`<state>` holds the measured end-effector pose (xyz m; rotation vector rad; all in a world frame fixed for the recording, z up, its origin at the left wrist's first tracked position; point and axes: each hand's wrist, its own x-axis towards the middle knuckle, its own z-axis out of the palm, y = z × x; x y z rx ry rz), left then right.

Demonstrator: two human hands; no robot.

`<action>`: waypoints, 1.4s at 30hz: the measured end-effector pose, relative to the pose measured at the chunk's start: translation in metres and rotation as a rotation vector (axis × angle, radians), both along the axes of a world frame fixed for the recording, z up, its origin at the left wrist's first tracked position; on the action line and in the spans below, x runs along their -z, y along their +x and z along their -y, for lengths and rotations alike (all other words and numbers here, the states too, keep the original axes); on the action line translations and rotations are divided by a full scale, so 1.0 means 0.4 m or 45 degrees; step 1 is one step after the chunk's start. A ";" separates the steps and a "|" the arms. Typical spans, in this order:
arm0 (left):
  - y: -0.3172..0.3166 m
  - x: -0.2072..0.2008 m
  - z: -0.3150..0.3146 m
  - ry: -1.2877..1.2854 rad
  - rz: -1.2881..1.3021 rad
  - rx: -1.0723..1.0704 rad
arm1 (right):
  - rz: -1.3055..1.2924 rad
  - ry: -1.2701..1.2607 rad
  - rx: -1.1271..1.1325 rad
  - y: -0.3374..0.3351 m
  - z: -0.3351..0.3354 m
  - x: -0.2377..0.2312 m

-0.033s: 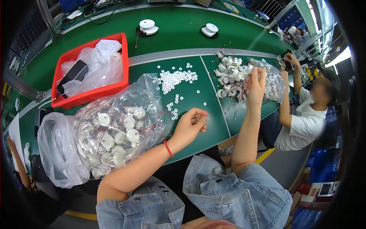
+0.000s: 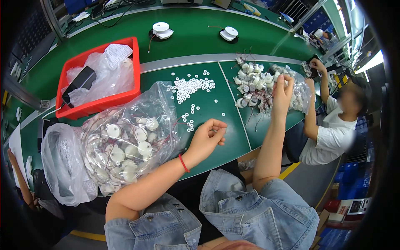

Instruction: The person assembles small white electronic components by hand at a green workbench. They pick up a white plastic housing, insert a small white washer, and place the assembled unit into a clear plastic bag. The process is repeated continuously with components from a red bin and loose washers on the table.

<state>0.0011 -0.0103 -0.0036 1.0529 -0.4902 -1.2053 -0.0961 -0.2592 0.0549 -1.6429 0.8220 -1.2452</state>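
My left hand (image 2: 208, 136), a red band at its wrist, hovers above the green table (image 2: 223, 143) with fingers curled against the thumb. Whatever it may hold is hidden or too small to name. A heap of small white rings (image 2: 189, 87) lies beyond it, a few scattered nearer. At the right, my right hand (image 2: 282, 96) reaches into a pile of white round parts with thin wires (image 2: 250, 85). Its fingers are bent together, and I cannot make out what is between them. A clear plastic bag (image 2: 303, 89) of similar parts lies against that hand's far side.
To the left bulges a clear bag of wired white discs (image 2: 121, 146), next to a bag of white rings (image 2: 64, 160). Behind stands a red bin (image 2: 137, 68) with plastic bags and a black box. Two white spools (image 2: 162, 30) sit farther back. A co-worker (image 2: 333, 129) works at the right.
My right hand has shifted slightly right and down at the pile. My left hand stays nearly where it was.
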 end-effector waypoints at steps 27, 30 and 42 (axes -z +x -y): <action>-0.016 0.022 0.003 -0.131 0.390 0.117 | -0.595 -1.043 -1.314 0.266 -0.355 0.011; -0.011 0.025 0.003 -0.067 0.330 0.111 | -0.672 -0.998 -1.455 0.332 -0.393 0.014; -0.018 0.047 0.007 0.000 0.260 0.128 | -0.987 -0.326 -1.721 0.365 -0.451 0.032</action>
